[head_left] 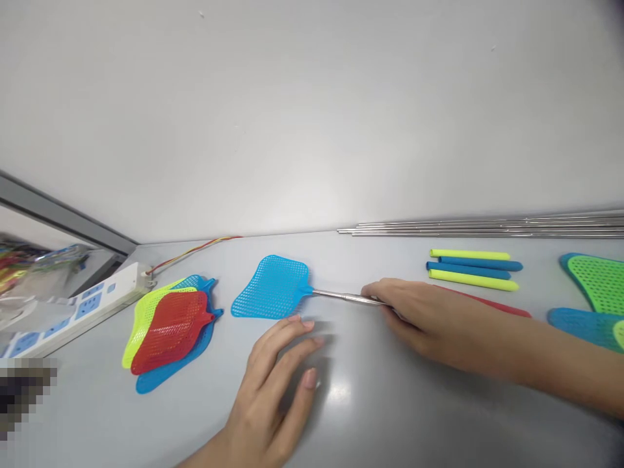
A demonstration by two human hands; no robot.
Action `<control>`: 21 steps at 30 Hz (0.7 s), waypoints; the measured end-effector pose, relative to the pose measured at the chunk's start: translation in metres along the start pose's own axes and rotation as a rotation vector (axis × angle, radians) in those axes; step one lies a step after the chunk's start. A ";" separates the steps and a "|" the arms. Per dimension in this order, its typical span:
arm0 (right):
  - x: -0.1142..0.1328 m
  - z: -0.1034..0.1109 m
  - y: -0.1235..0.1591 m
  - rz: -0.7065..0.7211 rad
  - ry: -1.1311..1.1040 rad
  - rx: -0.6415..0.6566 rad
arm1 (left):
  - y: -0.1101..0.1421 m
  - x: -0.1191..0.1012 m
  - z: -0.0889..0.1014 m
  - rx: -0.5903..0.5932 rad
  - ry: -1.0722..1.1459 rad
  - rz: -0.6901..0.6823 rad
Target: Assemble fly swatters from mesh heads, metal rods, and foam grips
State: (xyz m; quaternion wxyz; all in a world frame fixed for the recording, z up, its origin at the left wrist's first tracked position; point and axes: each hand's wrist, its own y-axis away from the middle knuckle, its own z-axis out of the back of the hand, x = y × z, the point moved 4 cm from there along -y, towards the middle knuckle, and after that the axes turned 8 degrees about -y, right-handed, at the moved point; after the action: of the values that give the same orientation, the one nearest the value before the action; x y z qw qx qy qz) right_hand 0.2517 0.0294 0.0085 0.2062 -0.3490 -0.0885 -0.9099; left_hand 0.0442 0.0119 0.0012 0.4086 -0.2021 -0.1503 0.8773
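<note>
Toward the middle of the desk (370,409), a blue mesh swatter head (273,288) lay at the end of a metal rod (341,296), on which the person's right hand (422,318) had its grip clamped, while the left hand (268,393), its grip spread apart, was just beside the head's near edge.

– Where is glare seen?
– On the tabletop (370,416), just right of the left hand (273,396), where soft shadow is cast too.
– Is anything obscured?
– Left of it, a patch (22,393) is pixelated.
</note>
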 end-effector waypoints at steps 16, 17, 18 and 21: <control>0.007 -0.003 0.002 -0.020 -0.133 0.025 | 0.000 -0.003 -0.010 0.083 -0.274 -0.070; 0.004 -0.002 0.001 -0.019 -0.093 -0.008 | 0.000 -0.002 -0.011 0.098 -0.252 -0.068; 0.000 -0.001 -0.001 -0.016 -0.054 -0.044 | 0.000 -0.002 -0.011 0.108 -0.234 -0.067; -0.012 0.000 -0.005 0.006 0.039 -0.119 | -0.002 -0.002 -0.013 0.155 -0.200 -0.059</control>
State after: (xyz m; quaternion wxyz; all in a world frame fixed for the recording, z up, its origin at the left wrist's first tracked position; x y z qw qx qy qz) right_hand 0.2571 0.0374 0.0005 0.1894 -0.3429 -0.0294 -0.9196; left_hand 0.0525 0.0128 -0.0088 0.4316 -0.0768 -0.1279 0.8896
